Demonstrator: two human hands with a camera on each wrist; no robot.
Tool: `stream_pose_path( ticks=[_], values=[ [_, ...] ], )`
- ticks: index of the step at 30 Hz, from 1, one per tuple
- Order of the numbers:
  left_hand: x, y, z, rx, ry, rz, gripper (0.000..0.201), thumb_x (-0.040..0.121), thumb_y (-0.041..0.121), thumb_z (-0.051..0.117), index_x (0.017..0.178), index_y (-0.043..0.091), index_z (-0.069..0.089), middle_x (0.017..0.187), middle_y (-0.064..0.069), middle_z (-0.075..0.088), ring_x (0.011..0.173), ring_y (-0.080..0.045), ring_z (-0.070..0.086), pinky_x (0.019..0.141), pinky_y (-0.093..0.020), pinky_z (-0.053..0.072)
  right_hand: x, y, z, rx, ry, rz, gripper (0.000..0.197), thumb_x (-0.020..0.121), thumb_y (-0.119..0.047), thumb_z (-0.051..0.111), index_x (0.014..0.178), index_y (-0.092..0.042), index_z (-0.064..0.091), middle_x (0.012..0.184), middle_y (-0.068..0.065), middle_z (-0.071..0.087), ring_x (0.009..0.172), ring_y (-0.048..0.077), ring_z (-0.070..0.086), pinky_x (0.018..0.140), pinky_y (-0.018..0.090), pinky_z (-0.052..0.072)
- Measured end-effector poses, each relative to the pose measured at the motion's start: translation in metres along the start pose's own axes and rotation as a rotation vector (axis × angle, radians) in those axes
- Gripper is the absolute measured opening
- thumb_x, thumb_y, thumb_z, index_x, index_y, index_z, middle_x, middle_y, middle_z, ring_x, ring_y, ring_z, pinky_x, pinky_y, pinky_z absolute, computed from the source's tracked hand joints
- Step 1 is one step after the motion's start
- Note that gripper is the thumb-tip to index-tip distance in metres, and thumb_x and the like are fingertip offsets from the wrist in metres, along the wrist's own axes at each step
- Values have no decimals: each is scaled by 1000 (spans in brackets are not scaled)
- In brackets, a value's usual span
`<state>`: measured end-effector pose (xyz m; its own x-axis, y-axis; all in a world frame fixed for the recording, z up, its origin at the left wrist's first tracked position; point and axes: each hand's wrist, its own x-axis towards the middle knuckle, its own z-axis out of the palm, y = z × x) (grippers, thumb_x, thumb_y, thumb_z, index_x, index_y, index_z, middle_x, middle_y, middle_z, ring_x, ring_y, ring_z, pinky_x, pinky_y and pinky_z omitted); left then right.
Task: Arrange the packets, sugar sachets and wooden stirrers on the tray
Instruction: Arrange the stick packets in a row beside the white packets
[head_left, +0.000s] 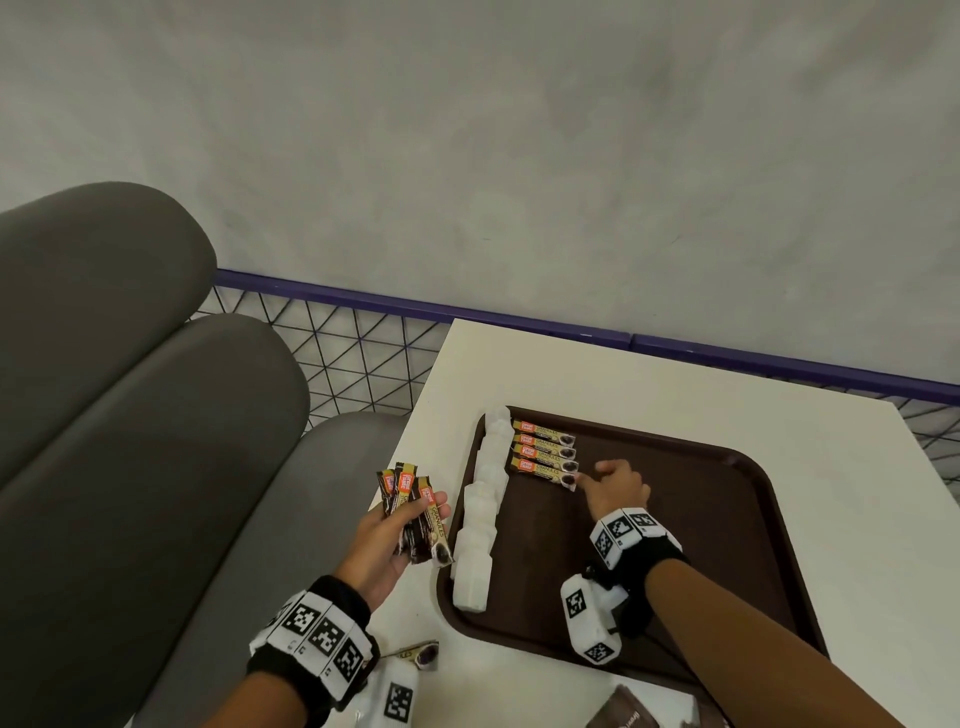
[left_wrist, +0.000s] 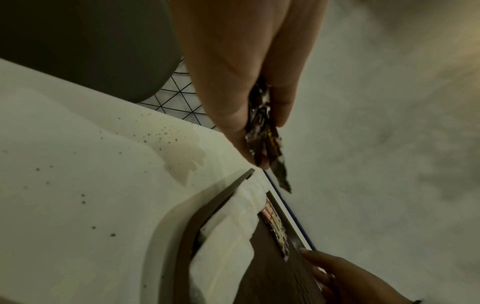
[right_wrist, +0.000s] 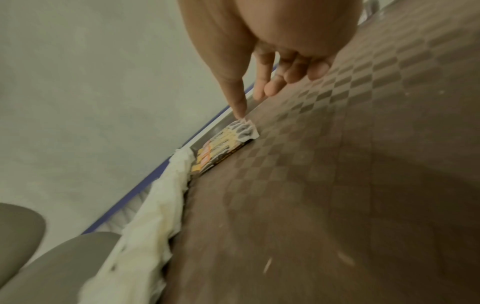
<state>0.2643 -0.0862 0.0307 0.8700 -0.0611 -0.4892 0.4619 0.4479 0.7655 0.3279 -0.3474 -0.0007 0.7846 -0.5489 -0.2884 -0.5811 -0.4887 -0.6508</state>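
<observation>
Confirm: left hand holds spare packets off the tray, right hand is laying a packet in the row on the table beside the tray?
Wrong place: the row of packets lies on the tray, not the table, per the head view. The rest holds: left hand grips spares, right hand fingers the row's end.

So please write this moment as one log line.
left hand: holds spare packets | right hand: fingertip on packet row | tray: napkins at left edge

We wear a black band on each wrist, ringed with white blocks printed with black square-patterned markers. Below the left hand (head_left: 384, 540) and the right hand (head_left: 618, 488), a white camera housing hangs from each band, each carrying similar markers on its faces. Both forearms are bare, with no sleeves.
</observation>
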Motion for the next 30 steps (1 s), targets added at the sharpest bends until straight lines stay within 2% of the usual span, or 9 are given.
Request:
stream_pose_path(
  ticks=[5, 9, 13, 14, 17, 20, 23, 25, 30],
  values=[
    [-6, 1, 10, 36, 8, 38, 18, 91, 7, 54, 107, 7, 62, 106, -12, 71, 103, -24, 65, 86, -37, 51, -38, -5, 2, 185, -4, -268, 14, 80, -7, 62, 90, -15, 57, 90, 4, 56, 98, 22, 46, 78, 28, 36],
    [-11, -1, 19, 72, 8, 66, 16, 91, 11, 54, 104, 13, 64, 112, -7, 69, 106, -24, 63, 87, -38, 49, -69, -9, 8, 234, -297, -440, 22, 82, -6, 61, 75, -26, 54, 82, -5, 58, 85, 15, 55, 79, 26, 46],
    [-16, -6, 24, 95, -18, 73, 22, 91, 16, 56, 112, 15, 64, 115, -5, 68, 108, -22, 62, 85, -35, 50, -89, -9, 18, 71, -488, -634, 6, 88, -24, 57, 84, -24, 61, 90, -1, 63, 89, 16, 57, 84, 32, 48],
    [-18, -7, 26, 98, -26, 76, 24, 92, 16, 55, 114, 15, 63, 117, -4, 68, 109, -21, 62, 86, -35, 49, -93, -8, 20, 40, -515, -659, 13, 88, -30, 57, 89, -20, 64, 91, -1, 63, 87, 15, 56, 82, 31, 47],
    [-22, -8, 30, 96, -39, 97, 24, 93, 16, 52, 115, 17, 62, 119, -4, 66, 110, -21, 60, 87, -36, 48, -106, -11, 20, 60, -617, -651, 26, 88, -39, 57, 94, -16, 65, 88, -1, 63, 75, 4, 50, 72, 24, 40],
    [-26, -8, 34, 74, -42, 113, 20, 94, 14, 51, 110, 18, 62, 116, -5, 67, 108, -24, 60, 88, -38, 48, -114, -13, 18, 134, -665, -611, 9, 86, -27, 62, 84, -23, 55, 82, -6, 58, 72, 4, 50, 71, 23, 42],
    [-27, -6, 33, 58, -3, 131, 22, 93, 12, 53, 113, 11, 61, 107, -12, 68, 94, -23, 65, 79, -35, 51, -111, -13, 15, 202, -640, -547, 21, 82, -18, 66, 76, -29, 49, 74, -7, 56, 71, 14, 53, 72, 30, 45],
    [-26, -4, 30, 39, 17, 148, 17, 92, 11, 54, 108, 10, 62, 98, -11, 69, 82, -17, 69, 70, -29, 55, -109, -14, 9, 224, -657, -535, 21, 82, -15, 66, 77, -29, 52, 72, -5, 58, 67, 16, 54, 66, 28, 46],
    [-24, -1, 24, 73, 48, 166, 15, 88, 5, 59, 102, 10, 61, 90, -7, 66, 80, -17, 64, 62, -27, 55, -101, -8, -3, 211, -645, -578, 17, 84, -15, 64, 86, -32, 60, 74, -4, 59, 65, 2, 51, 65, 15, 41]
  ],
)
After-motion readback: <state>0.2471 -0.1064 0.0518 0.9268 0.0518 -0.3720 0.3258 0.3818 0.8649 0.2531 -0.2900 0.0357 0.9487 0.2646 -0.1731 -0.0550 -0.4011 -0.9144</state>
